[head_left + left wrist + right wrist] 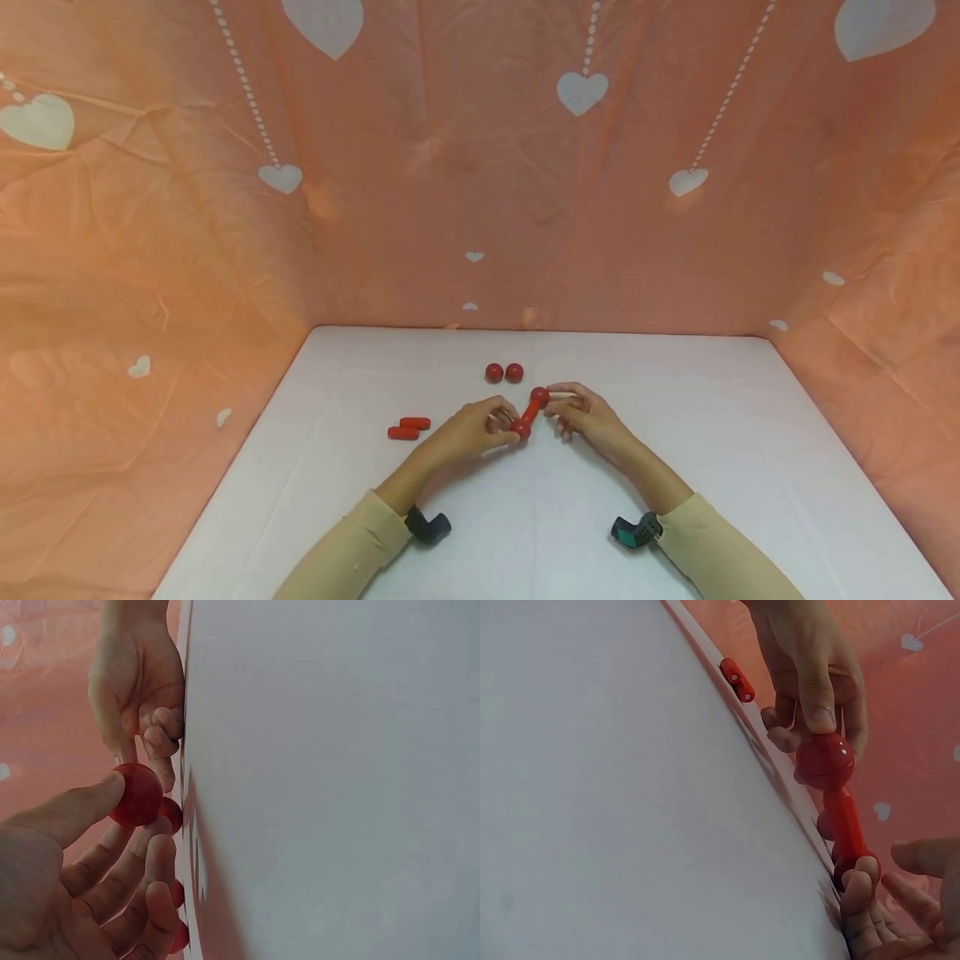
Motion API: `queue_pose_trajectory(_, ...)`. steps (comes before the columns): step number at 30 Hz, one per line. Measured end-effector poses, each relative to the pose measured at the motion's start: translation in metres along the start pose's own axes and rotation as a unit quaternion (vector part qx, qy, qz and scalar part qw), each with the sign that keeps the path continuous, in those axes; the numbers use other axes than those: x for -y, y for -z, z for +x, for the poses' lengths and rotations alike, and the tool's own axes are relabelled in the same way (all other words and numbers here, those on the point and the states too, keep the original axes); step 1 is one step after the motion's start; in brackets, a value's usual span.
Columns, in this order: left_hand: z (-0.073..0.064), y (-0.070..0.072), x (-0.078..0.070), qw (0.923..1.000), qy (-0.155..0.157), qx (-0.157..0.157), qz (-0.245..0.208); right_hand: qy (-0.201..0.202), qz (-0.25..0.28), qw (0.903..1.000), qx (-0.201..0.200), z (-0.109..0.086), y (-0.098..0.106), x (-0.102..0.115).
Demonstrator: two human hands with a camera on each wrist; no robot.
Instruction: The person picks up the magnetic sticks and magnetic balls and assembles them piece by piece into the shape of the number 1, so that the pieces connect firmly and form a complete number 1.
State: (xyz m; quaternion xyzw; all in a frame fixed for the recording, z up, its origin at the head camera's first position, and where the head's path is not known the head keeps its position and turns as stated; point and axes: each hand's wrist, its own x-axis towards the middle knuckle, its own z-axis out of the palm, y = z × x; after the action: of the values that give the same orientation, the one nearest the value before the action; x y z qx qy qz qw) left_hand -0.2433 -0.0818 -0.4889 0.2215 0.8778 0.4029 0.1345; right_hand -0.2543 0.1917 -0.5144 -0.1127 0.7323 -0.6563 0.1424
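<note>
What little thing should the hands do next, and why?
Maybe the right hand could reach for a loose ball, because the rod between the hands already has a near ball and a far ball on its ends, and the left hand pinches the near one.

No text, label, brand, number or sign can be read anywhere here.

Red toy dumbbell (530, 412), assembled: glossy near ball (521, 429) and far ball (539, 397), joined by orange-red rod (529, 413). Held aslant, far end angled rightward.
</note>
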Motion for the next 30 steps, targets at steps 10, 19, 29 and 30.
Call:
queue_pose_trajectory(10,0.000,0.002,-0.002,0.9999,0.004,-0.005,-0.012,0.010,-0.056,0.9982,0.019,-0.002,-0.005,0.005)
queue_pose_trajectory(19,0.001,0.003,-0.001,0.9999,-0.004,-0.006,-0.012,0.065,-0.096,0.9914,0.061,-0.003,-0.011,0.007)
queue_pose_trajectory(29,0.002,0.001,-0.001,0.9998,-0.002,-0.012,-0.015,0.078,-0.107,0.9878,0.082,-0.003,-0.015,0.006)
queue_pose_trajectory(30,0.002,0.001,-0.001,0.9998,-0.002,-0.013,-0.014,0.076,-0.108,0.9877,0.083,-0.004,-0.015,0.006)
